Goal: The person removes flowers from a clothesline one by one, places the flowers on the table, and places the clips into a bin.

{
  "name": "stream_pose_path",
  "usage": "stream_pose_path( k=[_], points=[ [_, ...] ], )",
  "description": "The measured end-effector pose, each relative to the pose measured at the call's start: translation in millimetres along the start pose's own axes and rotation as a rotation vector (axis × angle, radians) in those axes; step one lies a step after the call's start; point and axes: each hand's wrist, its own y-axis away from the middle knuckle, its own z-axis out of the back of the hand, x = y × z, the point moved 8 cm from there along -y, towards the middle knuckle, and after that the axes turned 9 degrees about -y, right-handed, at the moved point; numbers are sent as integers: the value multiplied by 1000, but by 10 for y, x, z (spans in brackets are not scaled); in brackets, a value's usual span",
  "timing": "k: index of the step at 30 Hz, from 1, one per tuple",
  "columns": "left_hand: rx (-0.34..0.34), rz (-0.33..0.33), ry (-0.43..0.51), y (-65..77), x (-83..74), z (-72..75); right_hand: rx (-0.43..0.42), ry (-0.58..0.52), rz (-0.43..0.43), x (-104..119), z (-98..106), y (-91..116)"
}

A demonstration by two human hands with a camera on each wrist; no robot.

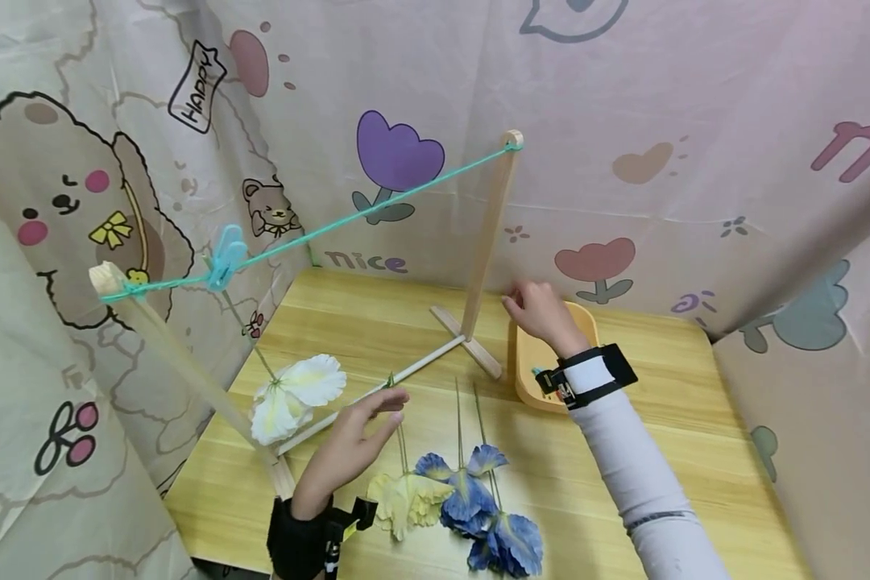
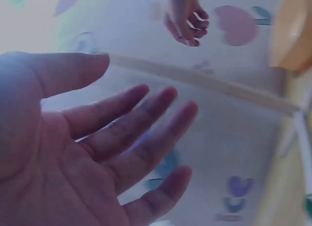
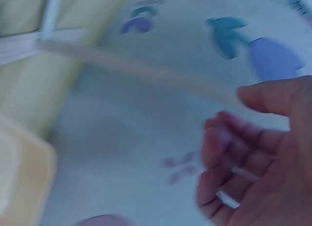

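Observation:
My left hand hovers over the near part of the wooden stand's crossbar, palm facing right, fingers extended and holding nothing. In the left wrist view its thumb and fingers are spread apart. My right hand is above the far side of a yellow plastic basket; its fingers curl loosely around empty space. Up on the teal string, a blue clothespin pinches the stem of a white flower, which hangs head down. On the table below lie a pale yellow flower and two blue flowers, stems pointing away.
Two wooden posts, the far one and the near one, carry the string and are joined low down by a white rod. Small coloured pieces sit inside the basket, partly hidden by my right wrist. Printed curtains surround the wooden table.

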Motion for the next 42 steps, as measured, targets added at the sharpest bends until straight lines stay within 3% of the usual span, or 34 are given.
stream_pose_path(
  k=[3,7,10,13,16,19,21,23,26,29,32,36,42],
  points=[
    [-137,-90,33,42,-168,251,-111,-24,175,372,164,-7],
    [-385,-210,29,154,-316,584,-230,-91,389,864,377,11],
    [-609,-309,78,259,-382,815,-284,-155,544,1283,512,18],
    [-859,-363,144,371,-386,992,-307,-227,689,1716,595,-8],
    [-1078,-351,176,460,-334,1098,-304,-279,818,2107,619,-31],
    [-1218,-283,139,503,-274,1165,-287,-298,905,2430,606,-31],
    [-1255,-214,79,504,-243,1194,-257,-302,932,2610,578,-23],
    [-1248,-140,11,485,-213,1209,-201,-304,937,2771,528,-21],
    [-1157,-52,-46,418,-153,1194,-82,-293,913,2978,405,-26],
    [-1065,-25,-62,356,-98,1154,52,-283,875,3149,255,-30],
    [-1030,-42,-88,321,-71,1121,186,-275,808,3261,102,-47],
    [-1057,-86,-115,315,-61,1102,305,-317,746,3335,-43,-66],
    [-1118,-164,-64,325,-56,1092,309,-439,783,3434,-48,-35]
  ],
)
